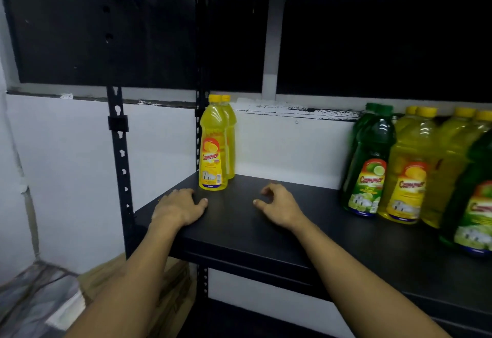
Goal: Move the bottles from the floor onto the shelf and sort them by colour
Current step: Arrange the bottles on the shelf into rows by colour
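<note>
Hands (181,208) empty, matte shelf (266,234), 2 glossy (yellow) bottles (214,148)

head cam | single view | faces forward-down | close over black shelf (266,231) | both forearms enter from below

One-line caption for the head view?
Both empty hands, left hand and right hand, over the black shelf near two yellow bottles; mixed bottles at right.

The yellow bottle (213,148) at the back left corner of the shelf (266,231) has a label with a red word like "Cammer". The same word is on the green bottle (371,167) and the yellow bottle beside it (407,175) at the shelf's right end. The small print is too blurry to read.
</note>
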The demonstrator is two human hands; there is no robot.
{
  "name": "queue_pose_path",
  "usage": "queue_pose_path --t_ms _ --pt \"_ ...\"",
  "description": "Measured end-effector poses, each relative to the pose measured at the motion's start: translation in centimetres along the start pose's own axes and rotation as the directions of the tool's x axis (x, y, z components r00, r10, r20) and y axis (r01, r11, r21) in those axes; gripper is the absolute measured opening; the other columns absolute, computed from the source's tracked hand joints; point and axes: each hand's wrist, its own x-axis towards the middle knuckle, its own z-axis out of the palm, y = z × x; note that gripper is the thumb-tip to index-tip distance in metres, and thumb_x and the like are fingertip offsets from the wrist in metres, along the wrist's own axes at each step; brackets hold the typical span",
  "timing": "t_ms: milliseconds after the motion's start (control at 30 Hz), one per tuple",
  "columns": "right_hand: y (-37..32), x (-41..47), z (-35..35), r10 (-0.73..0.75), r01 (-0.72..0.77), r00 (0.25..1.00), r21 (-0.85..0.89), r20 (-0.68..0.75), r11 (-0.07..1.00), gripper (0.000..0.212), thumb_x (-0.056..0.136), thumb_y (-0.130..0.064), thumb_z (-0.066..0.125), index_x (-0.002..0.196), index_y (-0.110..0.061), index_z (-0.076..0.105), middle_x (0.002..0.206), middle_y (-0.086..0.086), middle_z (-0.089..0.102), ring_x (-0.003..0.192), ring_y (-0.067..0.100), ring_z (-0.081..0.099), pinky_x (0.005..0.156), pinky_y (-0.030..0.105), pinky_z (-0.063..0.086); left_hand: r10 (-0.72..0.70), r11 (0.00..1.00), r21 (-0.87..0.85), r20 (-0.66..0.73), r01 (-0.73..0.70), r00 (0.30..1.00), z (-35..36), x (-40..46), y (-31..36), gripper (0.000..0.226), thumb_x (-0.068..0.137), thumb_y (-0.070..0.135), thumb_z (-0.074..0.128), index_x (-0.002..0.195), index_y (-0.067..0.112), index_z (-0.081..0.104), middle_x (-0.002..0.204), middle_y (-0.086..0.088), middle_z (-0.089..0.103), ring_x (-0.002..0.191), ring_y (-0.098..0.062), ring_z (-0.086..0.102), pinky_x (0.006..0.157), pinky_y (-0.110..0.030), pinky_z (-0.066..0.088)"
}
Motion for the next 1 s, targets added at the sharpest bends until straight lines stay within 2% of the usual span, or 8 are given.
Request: queue_pose_path --t_ms 100,200,367,533,633,733,867,1000 --pt "2.3 -3.7 -4.4 -0.006 0.005 1.000 -0.039 -0.010 0.999 0.026 0.090 -0.030 0.073 0.109 -0.013 0.066 0.109 -0.001 0.063 0.101 0.015 0.062 0.087 0.021 0.044 0.018 0.999 0.047 0.031 -0.020 0.999 1.4 -1.9 3.3 0.074 0.098 0.063 0.036 0.152 0.012 0.040 0.160 -0.010 0.036 0.150 -0.029 0.027 0.121 -0.045 0.025" --pt "4.8 -7.1 -8.2 -0.035 0.030 0.999 -0.119 -0.036 0.992 0.019 0.089 -0.027 0.073 0.102 -0.015 0.069 0.101 0.001 0.068 0.091 0.014 0.064 0.082 0.021 0.046 0.104 0.994 0.036 0.058 -0.106 0.993 3.2 -4.2 7.8 0.075 0.096 0.063 0.036 0.151 0.011 0.040 0.159 -0.012 0.035 0.150 -0.030 0.026 0.122 -0.046 0.024" --pt "9.3 -11.8 -14.2 0.001 -0.032 0.990 -0.214 -0.143 0.976 0.017 0.091 -0.023 0.070 0.104 -0.013 0.067 0.094 -0.003 0.061 0.083 0.011 0.057 0.067 0.012 0.039 0.194 0.979 0.029 0.189 -0.203 0.963 5.6 -7.9 16.5 0.085 0.094 0.066 0.038 0.160 0.014 0.024 0.168 -0.019 0.010 0.156 -0.034 0.003 0.126 -0.048 0.007" --pt "12.6 -13.7 -18.5 0.099 -0.140 0.929 -0.091 -0.355 0.986 0.027 0.090 -0.019 0.071 0.113 -0.008 0.063 0.106 0.007 0.067 0.089 0.019 0.060 0.078 0.027 0.046 0.385 0.923 -0.127 0.262 -0.364 0.885 7.4 -10.4 24.6 0.075 0.094 0.057 0.053 0.157 0.022 0.033 0.165 -0.009 0.027 0.154 -0.029 0.018 0.125 -0.048 0.013" --pt "13.3 -13.4 -19.1 0.128 -0.157 0.879 -0.026 -0.458 0.987 0.053 0.089 -0.019 0.072 0.136 -0.007 0.050 0.136 0.010 0.055 0.119 0.023 0.057 0.094 0.030 0.045 0.450 0.879 -0.277 0.209 -0.389 0.868 8.3 -11.3 27.7 0.080 0.094 0.049 0.060 0.159 0.020 0.024 0.163 -0.007 0.032 0.151 -0.028 0.028 0.124 -0.048 0.021" --pt "13.4 -12.5 -18.8 0.097 -0.128 0.875 -0.034 -0.475 0.991 0.076 0.091 -0.020 0.071 0.153 -0.005 0.029 0.153 0.012 0.037 0.141 0.027 0.039 0.115 0.038 0.037 0.469 0.810 -0.456 0.128 -0.369 0.874 9.1 -10.9 29.4 0.081 0.091 0.047 0.067 0.155 0.021 0.025 0.157 -0.007 0.042 0.144 -0.030 0.040 0.120 -0.049 0.030" --pt "13.7 -10.5 -18.5 0.076 -0.138 0.811 -0.065 -0.580 0.988 0.079 0.094 -0.021 0.065 0.155 -0.003 0.017 0.156 0.018 0.030 0.144 0.032 0.033 0.117 0.045 0.035 0.444 0.749 -0.570 0.052 -0.339 0.894 10.1 -9.4 31.5 0.081 0.087 0.056 0.069 0.149 0.024 0.028 0.143 -0.003 0.057 0.131 -0.031 0.054 0.109 -0.047 0.043" --pt "14.4 -8.3 -18.3 0.082 -0.181 0.779 -0.099 -0.622 0.978 0.081 0.096 -0.028 0.064 0.155 -0.001 0.016 0.151 0.023 0.036 0.138 0.037 0.040 0.112 0.049 0.039 0.398 0.755 -0.563 -0.013 -0.336 0.917 11.1 -7.0 33.0 0.090 0.086 0.064 0.066 0.152 0.023 0.020 0.142 -0.004 0.057 0.130 -0.033 0.054 0.110 -0.051 0.039"
